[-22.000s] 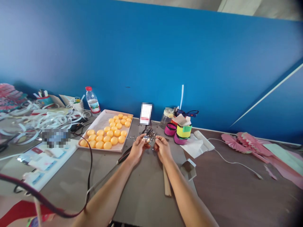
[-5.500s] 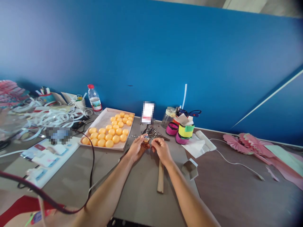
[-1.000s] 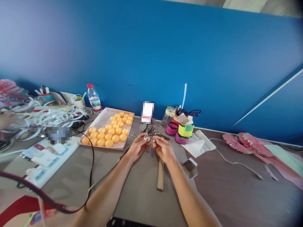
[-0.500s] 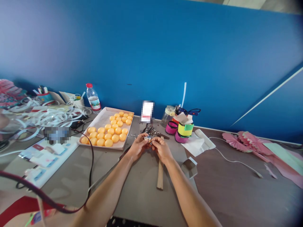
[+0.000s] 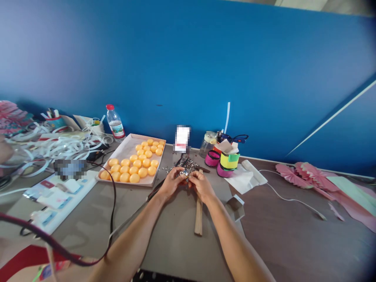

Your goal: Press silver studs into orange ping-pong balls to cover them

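My left hand (image 5: 172, 182) and my right hand (image 5: 202, 185) meet at the middle of the table. Between their fingertips is a small shiny silver piece (image 5: 185, 172), too small to name; the fingers of both hands are closed on it. Just behind my hands lies a pile of small metal parts (image 5: 189, 163). A flat wooden stick (image 5: 199, 219) reaches toward me from under my right hand, its far part partly hidden.
A tray (image 5: 117, 156) of orange domes stands left, near a water bottle (image 5: 116, 124). A power strip (image 5: 63, 203) and a dark cable (image 5: 113, 203) lie farther left. A glass jar (image 5: 208, 145), tape rolls (image 5: 212, 158) and pink pleated paper (image 5: 311, 176) are right.
Both hands stay in nearly the same place. The fingers and the silver piece have shifted very slightly; the rest of the table looks the same.
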Demonstrator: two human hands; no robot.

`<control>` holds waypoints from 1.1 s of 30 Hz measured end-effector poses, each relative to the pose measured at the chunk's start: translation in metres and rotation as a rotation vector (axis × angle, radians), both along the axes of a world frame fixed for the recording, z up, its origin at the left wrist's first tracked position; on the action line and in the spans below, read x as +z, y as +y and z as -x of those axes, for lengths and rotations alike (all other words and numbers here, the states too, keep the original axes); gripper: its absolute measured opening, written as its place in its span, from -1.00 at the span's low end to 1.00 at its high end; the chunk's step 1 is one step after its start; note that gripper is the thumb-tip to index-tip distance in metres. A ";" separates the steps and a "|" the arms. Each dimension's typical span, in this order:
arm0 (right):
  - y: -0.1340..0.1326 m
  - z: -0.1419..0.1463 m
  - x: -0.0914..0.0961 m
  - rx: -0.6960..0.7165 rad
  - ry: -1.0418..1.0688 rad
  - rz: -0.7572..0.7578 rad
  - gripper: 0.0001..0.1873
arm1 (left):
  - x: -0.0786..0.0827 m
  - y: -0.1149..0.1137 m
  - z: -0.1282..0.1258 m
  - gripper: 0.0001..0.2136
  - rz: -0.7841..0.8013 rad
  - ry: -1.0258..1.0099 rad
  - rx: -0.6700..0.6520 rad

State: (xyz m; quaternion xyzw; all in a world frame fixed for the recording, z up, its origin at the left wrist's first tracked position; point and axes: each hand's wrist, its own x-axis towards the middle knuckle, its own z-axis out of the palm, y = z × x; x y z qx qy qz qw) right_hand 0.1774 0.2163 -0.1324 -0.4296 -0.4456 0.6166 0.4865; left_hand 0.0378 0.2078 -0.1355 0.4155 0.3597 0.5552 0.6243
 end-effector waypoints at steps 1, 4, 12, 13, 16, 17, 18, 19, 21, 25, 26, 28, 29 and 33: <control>0.000 0.000 -0.001 0.008 0.007 0.013 -0.77 | -0.001 0.000 0.000 -0.62 -0.007 0.022 0.006; 0.001 -0.002 -0.003 0.015 0.035 0.052 -0.75 | -0.002 0.000 0.000 -0.62 -0.028 0.087 0.020; 0.004 -0.003 -0.009 -0.005 -0.045 0.080 -0.75 | 0.004 -0.002 0.000 -0.69 -0.087 0.224 0.050; 0.004 -0.002 -0.009 -0.011 -0.055 0.070 -0.75 | 0.004 -0.002 -0.001 -0.69 -0.072 0.199 0.040; 0.005 -0.001 -0.006 -0.031 -0.050 -0.022 -0.75 | 0.004 -0.002 -0.003 -0.64 -0.007 0.018 -0.027; 0.005 -0.002 -0.004 -0.053 -0.070 -0.076 -0.77 | 0.004 -0.001 -0.003 -0.62 0.012 -0.052 -0.046; 0.005 -0.003 -0.001 -0.086 -0.125 -0.141 -0.80 | 0.005 -0.001 -0.003 -0.61 0.030 -0.114 -0.056; 0.005 -0.005 0.001 -0.129 -0.225 -0.218 -0.84 | 0.005 0.000 -0.003 -0.60 0.044 -0.161 -0.054; 0.003 -0.009 0.005 -0.209 -0.536 -0.389 -0.85 | 0.005 0.001 -0.001 -0.60 0.065 -0.218 -0.031; -0.005 -0.010 0.007 -0.119 -1.243 -0.535 -0.70 | 0.005 0.002 0.003 -0.60 0.086 -0.270 0.011; -0.007 -0.008 0.007 -0.049 -1.367 -0.519 -0.71 | 0.005 0.002 0.003 -0.60 0.088 -0.277 0.014; -0.009 -0.005 0.005 0.063 -1.511 -0.496 -0.76 | 0.005 0.002 0.004 -0.60 0.094 -0.284 0.017; -0.009 -0.003 0.004 0.090 -1.539 -0.494 -0.77 | 0.005 0.002 0.004 -0.59 0.097 -0.284 0.016; -0.006 -0.001 0.001 0.065 -1.534 -0.502 -0.74 | 0.005 0.002 0.003 -0.58 0.103 -0.274 0.014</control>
